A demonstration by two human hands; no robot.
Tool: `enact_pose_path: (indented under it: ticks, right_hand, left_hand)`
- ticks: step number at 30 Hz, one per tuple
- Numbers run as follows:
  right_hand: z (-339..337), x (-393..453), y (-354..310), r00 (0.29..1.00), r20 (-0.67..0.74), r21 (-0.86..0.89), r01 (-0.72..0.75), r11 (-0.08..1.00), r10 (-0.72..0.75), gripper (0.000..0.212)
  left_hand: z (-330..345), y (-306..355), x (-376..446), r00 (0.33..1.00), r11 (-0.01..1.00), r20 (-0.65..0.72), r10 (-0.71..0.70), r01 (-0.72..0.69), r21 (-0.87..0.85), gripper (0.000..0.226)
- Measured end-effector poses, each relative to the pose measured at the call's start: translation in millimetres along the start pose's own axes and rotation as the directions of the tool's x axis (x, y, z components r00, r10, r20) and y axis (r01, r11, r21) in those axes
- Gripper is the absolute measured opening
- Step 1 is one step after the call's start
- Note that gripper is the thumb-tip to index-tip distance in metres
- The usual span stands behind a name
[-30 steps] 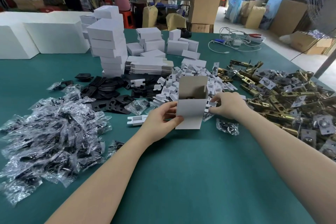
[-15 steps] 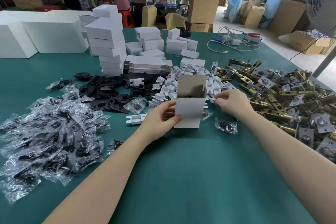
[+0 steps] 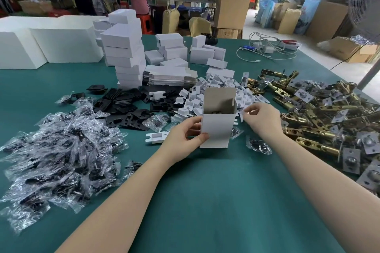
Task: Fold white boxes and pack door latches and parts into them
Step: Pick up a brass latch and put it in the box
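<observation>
Forearms are extended over the green table (image 3: 205,201). An upright white box (image 3: 218,127), its top flap raised, is held by the left hand (image 3: 183,139), thumb and fingers curled round its left edge. A small white insert (image 3: 242,116) is pinched in the grip of the right hand (image 3: 261,119). Brass latches (image 3: 320,113) are heaped to the right, bagged parts (image 3: 57,150) to the left. Folded boxes (image 3: 125,51) are stacked beyond.
</observation>
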State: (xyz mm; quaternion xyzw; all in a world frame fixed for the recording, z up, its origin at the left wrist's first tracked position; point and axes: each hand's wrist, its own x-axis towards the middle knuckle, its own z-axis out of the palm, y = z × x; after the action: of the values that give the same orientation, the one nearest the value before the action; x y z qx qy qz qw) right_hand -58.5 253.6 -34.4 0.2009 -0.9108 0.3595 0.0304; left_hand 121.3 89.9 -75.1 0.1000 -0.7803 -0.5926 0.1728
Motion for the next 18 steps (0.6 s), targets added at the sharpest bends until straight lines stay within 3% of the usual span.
enact_pose_path:
  ticks: [5,7,9,11,14,16,18]
  right_hand:
    - [-31,-4,-16,0.959,-0.216,-0.108,0.165,0.98,-0.185,0.017]
    - [-48,-7,-31,0.899,-0.304,-0.048,0.315,0.948,-0.314,0.017]
    - [-64,-16,-50,0.85,-0.341,0.12,0.464,0.878,-0.402,0.014]
    - [-78,-26,-70,0.832,-0.303,0.256,0.54,0.802,-0.464,0.012]
    - [-91,-39,-94,0.858,-0.055,0.329,0.499,0.802,-0.511,0.014]
    - [-91,-45,-104,0.851,0.069,0.177,0.503,0.846,-0.521,0.013]
    - [-86,-47,-111,0.825,0.109,-0.071,0.564,0.823,-0.555,0.012]
  left_hand:
    - [-1,0,0,1.0,1.0,0.01,-0.006,0.006,0.002,0.042]
    - [0,0,0,1.0,1.0,0.013,-0.009,0.009,-0.005,0.043]
    - [0,1,-1,1.0,1.0,0.01,-0.012,0.012,-0.018,0.045]
    - [0,1,-1,1.0,0.999,0.012,-0.015,0.015,-0.029,0.043]
    - [0,1,0,1.0,0.998,0.015,-0.026,0.027,-0.052,0.038]
    - [0,1,0,1.0,0.998,0.011,-0.03,0.03,-0.055,0.037]
    - [0,1,0,1.0,0.998,0.011,-0.024,0.025,-0.052,0.037]
